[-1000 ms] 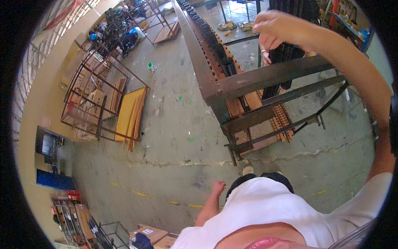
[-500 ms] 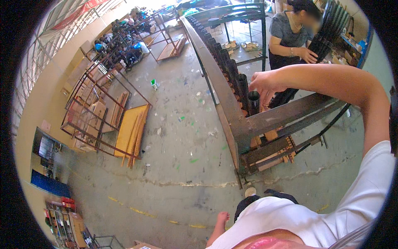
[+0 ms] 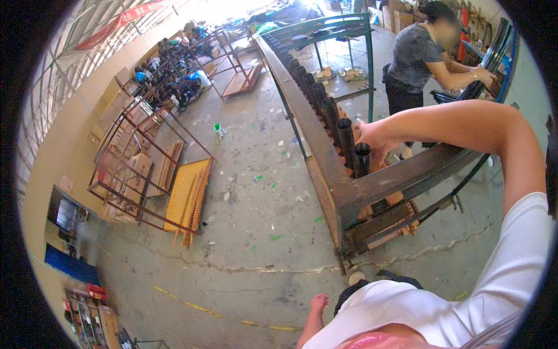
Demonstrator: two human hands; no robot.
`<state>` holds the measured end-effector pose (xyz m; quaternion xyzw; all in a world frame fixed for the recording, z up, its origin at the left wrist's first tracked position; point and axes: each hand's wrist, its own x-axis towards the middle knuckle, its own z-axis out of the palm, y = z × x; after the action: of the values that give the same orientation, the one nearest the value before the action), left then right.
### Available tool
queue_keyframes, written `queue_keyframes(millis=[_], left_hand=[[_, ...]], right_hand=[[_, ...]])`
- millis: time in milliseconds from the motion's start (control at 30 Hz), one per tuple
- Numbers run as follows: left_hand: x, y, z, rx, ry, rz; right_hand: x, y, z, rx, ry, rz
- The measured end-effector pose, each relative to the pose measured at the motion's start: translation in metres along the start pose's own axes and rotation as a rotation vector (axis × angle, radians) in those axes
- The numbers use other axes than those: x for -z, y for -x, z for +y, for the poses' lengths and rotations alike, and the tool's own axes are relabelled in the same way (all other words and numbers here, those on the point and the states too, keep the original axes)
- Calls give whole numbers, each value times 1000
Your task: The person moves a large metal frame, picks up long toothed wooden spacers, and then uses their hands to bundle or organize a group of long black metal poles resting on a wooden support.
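My right hand (image 3: 376, 141) reaches over the near corner of a brown metal rack (image 3: 321, 170). Its fingers point down behind the nearest black tube (image 3: 361, 160), apart from the thumb and partly hidden by the tubes. Beside that one stands a second black tube (image 3: 345, 142), close to the thumb. More upright black tubes (image 3: 318, 96) run in a row along the rack toward the far end. Whether my fingers touch a tube I cannot make out. My left hand (image 3: 319, 302) hangs low at my side, fingers curled, with nothing visible in it.
A person (image 3: 414, 64) beyond the rack bends over a bundle of black tubes (image 3: 485, 72). To the left, a rusty frame cart (image 3: 135, 206) carries a yellow board (image 3: 185, 195) and wood strips. A heap of bags (image 3: 185, 72) lies farther back. A green-and-white container (image 3: 218, 129) is on the floor.
My right hand has sunk a little lower behind the nearest tubes. Across the rack, the person has turned right and leans over the bundle with arms stretched out. The whole view has shifted slightly.
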<state>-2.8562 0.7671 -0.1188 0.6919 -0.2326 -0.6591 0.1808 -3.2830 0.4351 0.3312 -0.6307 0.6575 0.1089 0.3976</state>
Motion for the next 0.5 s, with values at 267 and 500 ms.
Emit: queue_keyframes(millis=[267,500], left_hand=[[16,-2,-9,26,-121,-14],[30,-1,-20,60,-85,-61]], right_hand=[[22,94,-49,-413,-289,411],[110,161,-26,-109,61,633]])
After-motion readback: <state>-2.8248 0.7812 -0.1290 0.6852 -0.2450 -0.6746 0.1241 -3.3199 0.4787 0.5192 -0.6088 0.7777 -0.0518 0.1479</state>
